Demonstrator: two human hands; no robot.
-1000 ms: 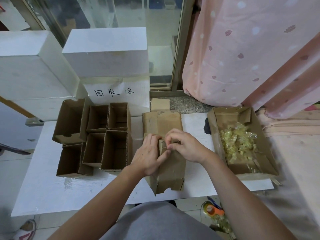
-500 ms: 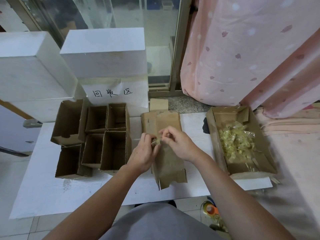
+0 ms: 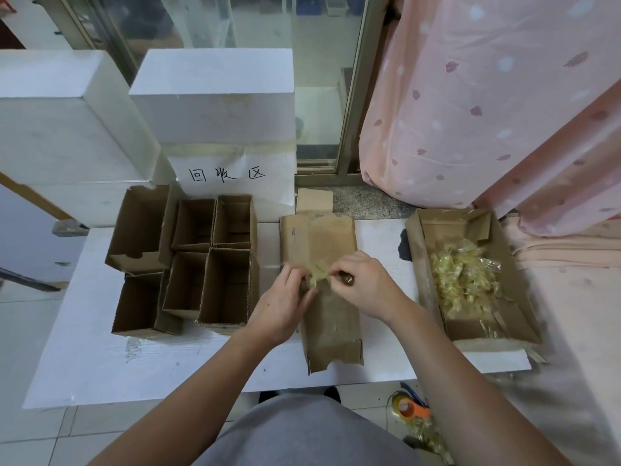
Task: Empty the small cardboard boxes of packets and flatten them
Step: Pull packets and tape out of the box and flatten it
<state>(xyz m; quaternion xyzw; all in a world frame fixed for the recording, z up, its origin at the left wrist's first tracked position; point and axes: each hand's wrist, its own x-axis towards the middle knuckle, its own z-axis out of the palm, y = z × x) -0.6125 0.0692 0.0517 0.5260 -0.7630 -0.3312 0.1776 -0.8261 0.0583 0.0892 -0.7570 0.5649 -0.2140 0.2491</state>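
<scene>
So both hands are up at the middle of the frame, working on a strip of clear tape (image 3: 317, 272) over the flattened box (image 3: 331, 317). The left hand (image 3: 280, 306) has its fingers curled in and pinches the left end of the tape, and the right hand (image 3: 364, 285) pinches the other end, fingers bent round it. The tape looks crumpled and yellowish, stretched between the two hands just above the cardboard.

The flattened box lies lengthwise down the center of the white surface (image 3: 84, 364), with another flat piece of cardboard (image 3: 314, 200) poking out past its far end. To the left sits a cluster of open small boxes (image 3: 188, 260), standing upright and touching each other; from this angle they look hollow, though the bottoms are dark so can't say for sure.

Over on the right of the frame there's a shallow cardboard tray (image 3: 504, 326) with a heap of yellowish packets (image 3: 465, 280) in it.

Behind the boxes, upper left, are big white blocks (image 3: 215, 95) and a paper sign (image 3: 235, 178) with handwritten characters. A pink curtain (image 3: 487, 95) fills the upper right. Down on the floor near the bottom there's an orange tape roll (image 3: 411, 408).
</scene>
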